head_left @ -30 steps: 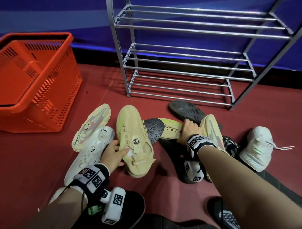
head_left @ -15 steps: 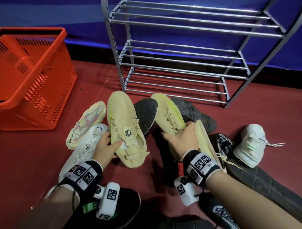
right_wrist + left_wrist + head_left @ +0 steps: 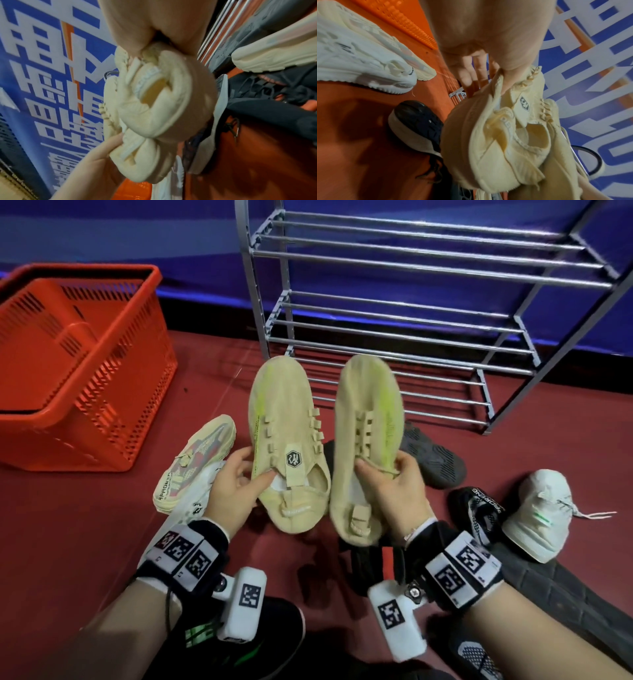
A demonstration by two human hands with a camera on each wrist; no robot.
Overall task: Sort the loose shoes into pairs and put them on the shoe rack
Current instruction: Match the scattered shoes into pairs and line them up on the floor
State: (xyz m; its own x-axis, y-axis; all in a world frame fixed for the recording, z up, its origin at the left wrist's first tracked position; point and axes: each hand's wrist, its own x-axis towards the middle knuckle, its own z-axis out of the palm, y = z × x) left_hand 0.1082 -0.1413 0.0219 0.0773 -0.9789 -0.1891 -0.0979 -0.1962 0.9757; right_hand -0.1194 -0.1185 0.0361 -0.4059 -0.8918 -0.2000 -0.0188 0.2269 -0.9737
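Since a second ago, both pale yellow knit sneakers (image 3: 289, 446) (image 3: 366, 446) have been lifted side by side, one gripped in each of the left hand (image 3: 231, 494) and right hand (image 3: 394, 491). At 12 o'clock the grey metal shoe rack (image 3: 428, 268) holds nothing; one pair is matched, none shelved, others left on the red floor (image 3: 68, 542).

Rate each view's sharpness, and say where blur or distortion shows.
Head view: mostly sharp, the right shoe slightly smeared, the rack bars bowed by the wide lens. Left wrist view: the left shoe fairly clear, edges soft. Right wrist view: blurred throughout, floor streaked.
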